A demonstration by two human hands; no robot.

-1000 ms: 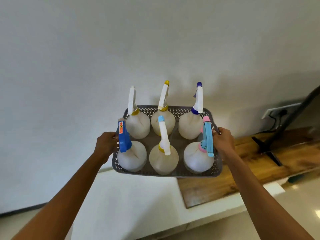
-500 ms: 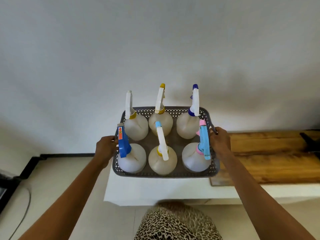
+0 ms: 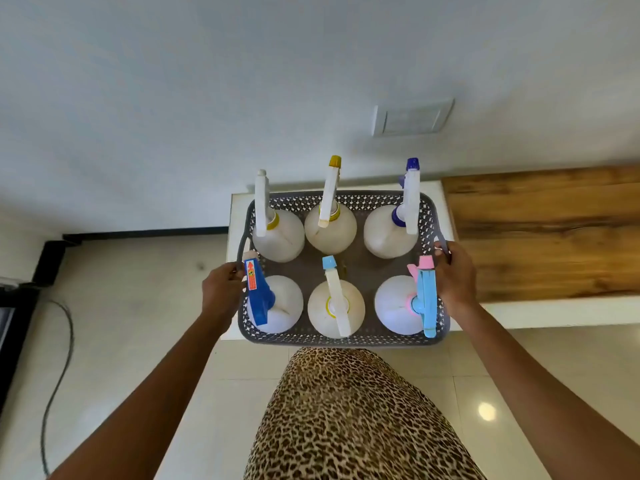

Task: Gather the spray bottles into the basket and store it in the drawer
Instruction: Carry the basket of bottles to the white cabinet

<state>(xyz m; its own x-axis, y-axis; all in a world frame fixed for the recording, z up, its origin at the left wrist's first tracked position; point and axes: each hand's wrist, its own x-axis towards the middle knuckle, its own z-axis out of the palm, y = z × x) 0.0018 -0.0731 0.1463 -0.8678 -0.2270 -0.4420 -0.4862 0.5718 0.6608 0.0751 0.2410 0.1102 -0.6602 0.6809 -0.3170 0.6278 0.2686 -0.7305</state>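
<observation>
Six bottles (image 3: 277, 233) between both hands, basket (image 3: 341, 336) carried.
Left hand (image 3: 221, 292), right hand (image 3: 453, 275) clamped on handles; best kept level, lowered slowly.

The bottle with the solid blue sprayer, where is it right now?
In the head view, the blue-sprayer bottle stands in the basket's near-left corner, beside the left hand and left of the light-blue-tipped bottle.

Six spray bottles (image 3: 341, 308) crowd the basket (image 3: 346, 337), leaving narrow gaps.
</observation>
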